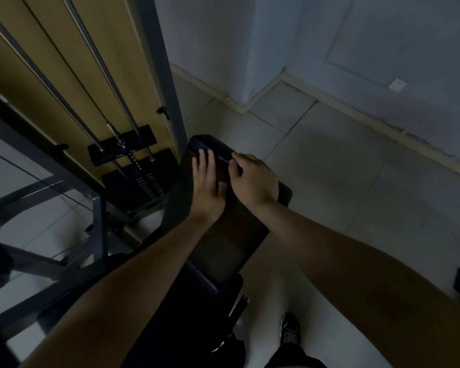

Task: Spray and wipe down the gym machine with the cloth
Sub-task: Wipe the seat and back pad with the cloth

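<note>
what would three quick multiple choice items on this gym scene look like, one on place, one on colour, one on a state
1. Where is the weight stack relative to the bench pad?
A. on the person's left of it
B. on the person's right of it
C. on top of it

2. What colour is the bench pad?
A. red
B. black
C. white

3. How does the left hand lie?
A. curled round a bottle
B. hanging clear of the pad
C. flat on the pad, fingers straight

Answers: 1 A, the stack stands left of the pad; 2 B, its cover is black; 3 C, straight fingers rest on the pad's far end.
</note>
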Tool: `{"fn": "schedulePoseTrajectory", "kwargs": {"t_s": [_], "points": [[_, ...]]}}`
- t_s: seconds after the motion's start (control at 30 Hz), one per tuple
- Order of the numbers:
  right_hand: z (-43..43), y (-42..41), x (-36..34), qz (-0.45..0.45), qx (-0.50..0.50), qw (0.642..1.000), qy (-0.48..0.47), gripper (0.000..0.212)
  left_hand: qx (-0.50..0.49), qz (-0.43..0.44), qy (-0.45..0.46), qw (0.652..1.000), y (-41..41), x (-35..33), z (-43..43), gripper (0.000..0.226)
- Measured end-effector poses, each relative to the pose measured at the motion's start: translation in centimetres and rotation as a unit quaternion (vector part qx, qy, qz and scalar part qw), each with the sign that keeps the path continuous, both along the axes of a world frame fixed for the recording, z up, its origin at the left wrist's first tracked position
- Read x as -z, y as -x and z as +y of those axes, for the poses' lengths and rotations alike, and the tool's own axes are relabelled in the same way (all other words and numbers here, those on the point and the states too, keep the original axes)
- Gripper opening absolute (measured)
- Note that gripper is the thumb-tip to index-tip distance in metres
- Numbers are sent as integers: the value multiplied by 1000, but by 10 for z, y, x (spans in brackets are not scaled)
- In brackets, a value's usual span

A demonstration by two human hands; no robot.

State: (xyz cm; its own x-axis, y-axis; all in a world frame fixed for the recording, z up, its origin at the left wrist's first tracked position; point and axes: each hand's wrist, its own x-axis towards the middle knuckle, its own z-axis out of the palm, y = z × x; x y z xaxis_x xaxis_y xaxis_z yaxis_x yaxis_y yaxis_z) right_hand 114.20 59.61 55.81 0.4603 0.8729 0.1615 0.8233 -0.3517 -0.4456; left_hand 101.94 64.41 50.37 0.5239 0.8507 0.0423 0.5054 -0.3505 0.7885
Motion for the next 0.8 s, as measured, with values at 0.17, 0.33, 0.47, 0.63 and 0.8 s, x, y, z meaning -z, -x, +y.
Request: {"fn": "schedulePoseTrajectory", "kwargs": {"t_s": [0.17, 0.33, 0.47, 0.63, 0.8], "points": [[-1, -1, 6, -33, -15, 999, -9, 44, -122, -50, 57, 990, 1, -7, 54, 68], [-1, -1, 7, -43, -23, 999, -15, 43, -179, -98, 113, 972, 6, 7, 65, 59], [-2, -2, 6, -44, -26, 999, -13, 43, -228, -79, 178, 954, 32, 49, 59, 56], [-3, -2, 3, -42, -23, 999, -3, 40, -205, -39, 216, 954, 28, 27, 15, 62], [-2, -1, 0, 10, -6, 1000, -4, 39, -94, -92, 146, 980, -2, -16, 6, 63]]}}
